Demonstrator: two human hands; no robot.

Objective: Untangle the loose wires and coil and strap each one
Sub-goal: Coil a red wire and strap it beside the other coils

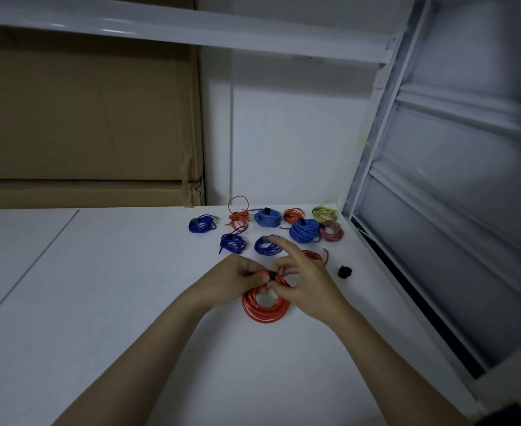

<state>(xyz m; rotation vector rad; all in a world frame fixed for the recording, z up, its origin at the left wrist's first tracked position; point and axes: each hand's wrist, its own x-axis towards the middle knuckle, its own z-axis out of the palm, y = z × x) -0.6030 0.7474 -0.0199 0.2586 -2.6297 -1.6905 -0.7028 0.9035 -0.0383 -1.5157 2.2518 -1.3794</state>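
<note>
- White table (pixel 105 302): finished coils (pixel 304 230) sit at the far edge.
- Red coil (pixel 265 307) near centre, both hands gripping its top.
- Left hand (pixel 237 279) pinches loops; keep them bunched.
- Right hand (pixel 302 281) pinches black strap (pixel 272 275); pull snug, press closed.

White table (pixel 105 302) bears strapped wire coils (pixel 304 230) (blue, orange, yellow, pink) and a black strap (pixel 344 271).

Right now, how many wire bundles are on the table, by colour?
Dark blue bundles: 3
Light blue bundles: 2
Red or orange bundles: 4
Yellow bundle: 1
Pink bundle: 1
Total: 11
</note>
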